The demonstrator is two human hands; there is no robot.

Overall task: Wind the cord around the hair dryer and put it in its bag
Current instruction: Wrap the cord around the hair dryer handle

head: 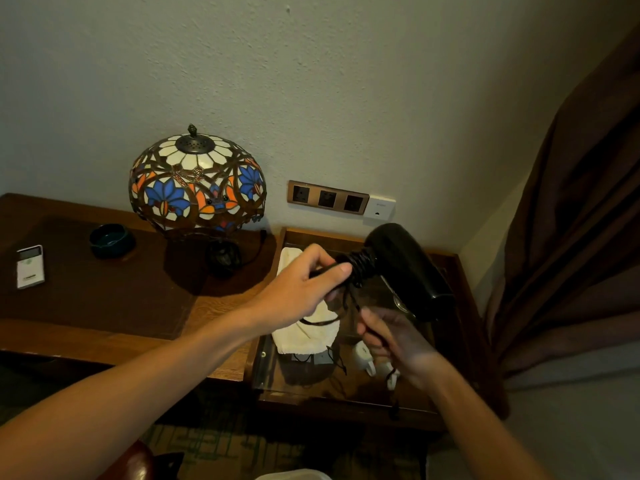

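A black hair dryer (405, 268) is held in the air above a low glass-topped side table (332, 396). My left hand (304, 289) grips its handle, which has several turns of black cord (360, 266) wound around it. A loose length of cord hangs from the handle down to my right hand (391, 337), which pinches it just below the dryer. A dark drawstring bag (306, 367) lies on the glass top under my hands, partly beneath a folded white towel (306, 332).
A stained-glass lamp (197, 181) stands on the wooden desk (104, 334) at left, with a dark ashtray (111, 240) and a white remote (30, 266). Wall sockets (327, 197) sit behind the dryer. White objects (363, 356) lie on the glass. A brown curtain (571, 237) hangs at right.
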